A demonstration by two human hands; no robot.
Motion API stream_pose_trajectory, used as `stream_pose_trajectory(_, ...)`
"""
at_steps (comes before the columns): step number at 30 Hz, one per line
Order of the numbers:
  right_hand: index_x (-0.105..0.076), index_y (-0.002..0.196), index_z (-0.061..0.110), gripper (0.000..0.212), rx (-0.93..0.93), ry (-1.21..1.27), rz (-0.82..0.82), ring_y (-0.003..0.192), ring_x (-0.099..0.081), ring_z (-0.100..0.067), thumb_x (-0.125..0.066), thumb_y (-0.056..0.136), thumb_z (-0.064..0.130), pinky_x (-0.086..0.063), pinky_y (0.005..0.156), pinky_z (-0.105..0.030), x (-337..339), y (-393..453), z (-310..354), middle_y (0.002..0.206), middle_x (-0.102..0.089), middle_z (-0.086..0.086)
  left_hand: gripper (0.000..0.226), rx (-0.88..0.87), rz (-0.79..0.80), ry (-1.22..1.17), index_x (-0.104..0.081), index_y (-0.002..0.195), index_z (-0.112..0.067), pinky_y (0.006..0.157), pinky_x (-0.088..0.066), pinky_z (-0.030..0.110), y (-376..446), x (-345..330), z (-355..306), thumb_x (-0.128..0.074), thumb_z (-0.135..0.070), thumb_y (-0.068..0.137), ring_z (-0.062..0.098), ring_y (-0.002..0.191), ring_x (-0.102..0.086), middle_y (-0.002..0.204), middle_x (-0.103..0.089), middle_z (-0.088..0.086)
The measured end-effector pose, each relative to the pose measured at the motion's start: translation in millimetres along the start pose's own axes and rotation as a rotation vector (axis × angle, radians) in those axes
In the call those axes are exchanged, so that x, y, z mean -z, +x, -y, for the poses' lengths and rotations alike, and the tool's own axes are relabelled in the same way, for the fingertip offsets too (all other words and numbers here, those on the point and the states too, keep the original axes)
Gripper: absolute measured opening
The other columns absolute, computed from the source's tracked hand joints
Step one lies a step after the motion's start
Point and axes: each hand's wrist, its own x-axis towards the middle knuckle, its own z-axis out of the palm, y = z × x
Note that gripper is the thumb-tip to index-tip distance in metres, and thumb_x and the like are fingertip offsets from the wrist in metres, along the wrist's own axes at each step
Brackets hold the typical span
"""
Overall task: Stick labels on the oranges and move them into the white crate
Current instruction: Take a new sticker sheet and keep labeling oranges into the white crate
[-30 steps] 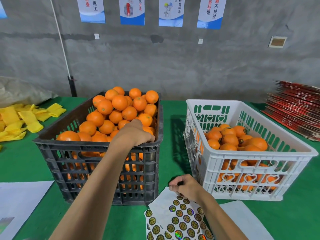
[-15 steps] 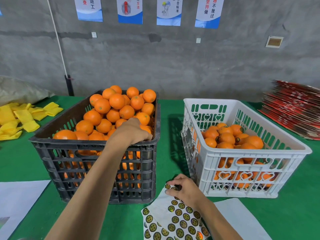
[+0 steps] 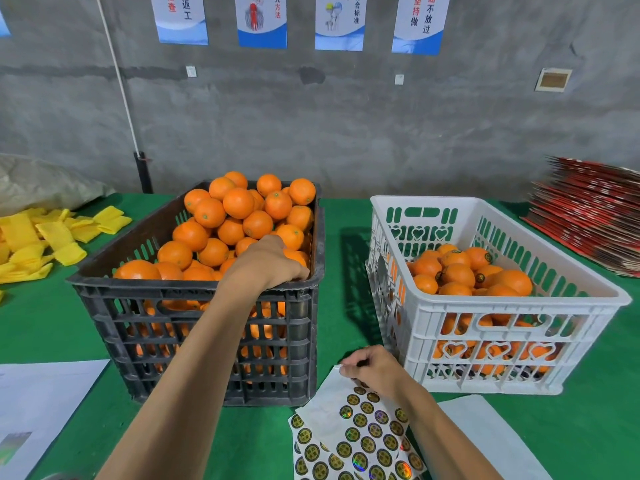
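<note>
1. Grey concrete wall fills the top of the frame, four blue-and-white posters [image 3: 261,20] along its upper edge; green cloth-covered table [image 3: 38,323] takes the lower half.
2. Black slatted plastic crate [image 3: 194,341] sits left of centre, heaped with unlabelled oranges [image 3: 239,202] above the rim.
3. White slatted plastic crate [image 3: 519,306] sits right of centre, well apart from the black one, about half full of labelled oranges [image 3: 457,273]; dark round stickers visible on several.
4. Left hand [image 3: 270,261] reaches over the black crate's near rim, fingers curled down onto an orange [image 3: 296,256] at the near right corner. Fingertips hidden, so cannot tell if the grip is closed.
5. Right hand [image 3: 374,367] is at bottom centre, just in front of the white crate, thumb and fingertips pinching at the top edge of the white sheet of round gold-and-black labels [image 3: 367,434]. Whether a label is lifted, cannot tell.
6. More label sheets fan out under it toward the bottom edge.
7. Yellow foam fruit sleeves [image 3: 55,233] piled at the left edge; stack of red flat cartons [image 3: 592,209] at the right edge; white paper sheet [image 3: 41,400] at lower left.
</note>
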Motion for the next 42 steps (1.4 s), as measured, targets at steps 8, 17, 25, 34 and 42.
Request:
stream_pose_trajectory(8, -0.061, 0.068, 0.01, 0.031, -0.093, 0.053, -0.213, 0.062, -0.057, -0.021, -0.065, 0.098, 0.018, -0.048, 0.061, -0.03, -9.1, 5.9, 11.6, 0.067, -0.064, -0.01, 0.084, -0.026, -0.064, -0.028, -0.042, 0.144, -0.02, 0.076, -0.051, 0.038, -2.9, -1.6, 0.3, -0.079, -0.043, 0.072, 0.03, 0.108, -0.059, 0.126, -0.056, 0.007)
stream_pose_trajectory(17, -0.069, 0.091, 0.027, 0.007, 0.519, 0.14, -0.871, 0.084, -0.061, -0.002, -0.068, 0.098, 0.028, -0.043, 0.071, -0.011, 25.6, -27.1, 170.2, 0.089, -0.065, 0.012, 0.062, -0.277, -0.37, -0.206, -0.052, 0.124, -0.036, 0.064, -0.049, 0.032, -18.4, -3.2, -1.3, -0.075, -0.06, 0.072, 0.004, 0.083, -0.058, 0.106, -0.063, -0.01)
stream_pose_trajectory(25, -0.078, 0.103, 0.025, 0.01, 0.736, 0.052, -0.704, 0.09, -0.063, -0.005, -0.069, 0.097, 0.026, -0.051, 0.074, -0.024, 31.6, -30.7, 222.4, 0.097, -0.065, 0.013, 0.076, -0.421, -0.183, -0.701, -0.059, 0.139, -0.025, 0.061, -0.056, 0.021, -25.3, 6.3, 1.2, -0.082, -0.057, 0.074, 0.013, 0.08, -0.072, 0.116, -0.071, 0.004)
stream_pose_trajectory(34, -0.059, 0.141, 0.017, 0.036, 0.735, 0.061, -0.476, 0.112, -0.055, 0.004, -0.052, 0.107, 0.024, -0.043, 0.092, -0.011, 19.8, -37.8, 216.7, 0.119, -0.053, 0.01, 0.069, -0.423, -0.212, -0.675, -0.06, 0.139, -0.02, 0.062, -0.059, 0.029, -26.5, 7.6, -0.5, -0.077, -0.054, 0.081, 0.017, 0.065, -0.072, 0.085, -0.077, 0.001)
stream_pose_trajectory(42, -0.072, 0.122, 0.022, 0.023, 0.655, 0.372, -0.646, 0.104, -0.069, -0.007, -0.061, 0.103, 0.029, -0.057, 0.094, -0.039, 6.8, -35.6, 221.5, 0.109, -0.073, 0.008, 0.052, -0.391, -0.275, -0.753, -0.067, 0.122, -0.017, 0.065, -0.061, 0.032, -31.8, 9.5, -7.1, -0.075, -0.052, 0.085, 0.024, 0.068, -0.074, 0.074, -0.075, 0.008)
